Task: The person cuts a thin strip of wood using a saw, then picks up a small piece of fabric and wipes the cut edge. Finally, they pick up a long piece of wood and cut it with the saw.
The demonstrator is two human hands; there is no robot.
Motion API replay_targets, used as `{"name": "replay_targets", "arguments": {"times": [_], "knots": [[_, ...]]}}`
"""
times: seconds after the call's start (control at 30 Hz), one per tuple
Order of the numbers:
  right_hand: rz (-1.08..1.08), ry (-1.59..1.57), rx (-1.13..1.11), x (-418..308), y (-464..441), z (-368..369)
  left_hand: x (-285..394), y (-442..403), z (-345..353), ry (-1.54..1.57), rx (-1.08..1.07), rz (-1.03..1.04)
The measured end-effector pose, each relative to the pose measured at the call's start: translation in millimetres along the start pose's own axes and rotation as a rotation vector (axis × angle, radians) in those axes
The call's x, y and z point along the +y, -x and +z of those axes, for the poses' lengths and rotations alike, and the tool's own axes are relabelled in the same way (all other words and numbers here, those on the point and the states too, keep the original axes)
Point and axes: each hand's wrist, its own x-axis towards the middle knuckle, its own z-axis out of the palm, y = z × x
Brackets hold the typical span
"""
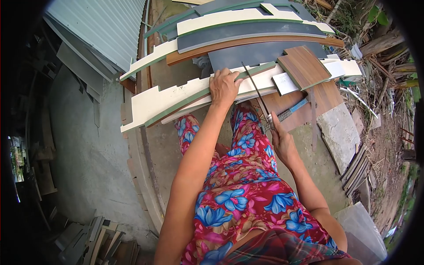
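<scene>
Right now, nearest the camera, it's one floral garment (251, 176), soft patterned cloth in red, pink and blue; just ahead, the right hand (284, 138), fingers closed around the handle end of one saw (256, 90), its dark blade thin, long and straight, slanting away; beside it one blue-handled tool (300, 104) lies on one flat wood-grain sheet (329, 101); and the left hand (224, 87), second of two, bends its fingers over one cream board (176, 95), holding it down; that board is long and smooth, notched along its far side, with a green near edge; the blade crosses just right of the left hand, though whether its teeth touch I cannot tell; farther right sit one small white rectangle (285, 84) and one brown wood-grain piece (304, 66); beyond runs one long brown strip (247, 44); off left stands one pale ribbed sheet (106, 26).
</scene>
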Motion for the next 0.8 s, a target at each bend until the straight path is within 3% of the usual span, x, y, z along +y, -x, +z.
{"name": "replay_targets", "arguments": {"times": [0.07,0.3,0.47,0.63,0.73,0.8], "knots": [[0.012,0.008,-0.009,-1.2,1.6,-1.9,-0.6,0.8,1.2,0.021,0.000,0.018],[-0.027,0.059,-0.012,-14.4,-128.6,26.3,2.3,-0.2,-3.5,-0.025,-0.009,-0.023],[0.054,-0.014,-0.014,-8.8,-64.2,21.0,2.0,1.3,-1.9,-0.020,-0.001,-0.019],[-0.039,-0.039,0.033,-3.0,9.3,3.1,-1.1,0.2,-2.0,-0.010,-0.020,0.013],[0.135,-0.047,-0.075,-18.2,-27.0,-9.6,-0.9,0.2,0.8,0.016,-0.005,0.009],[0.006,0.011,-0.024,-8.9,-71.7,2.8,0.7,-0.6,-2.8,-0.009,-0.011,0.001]]}}
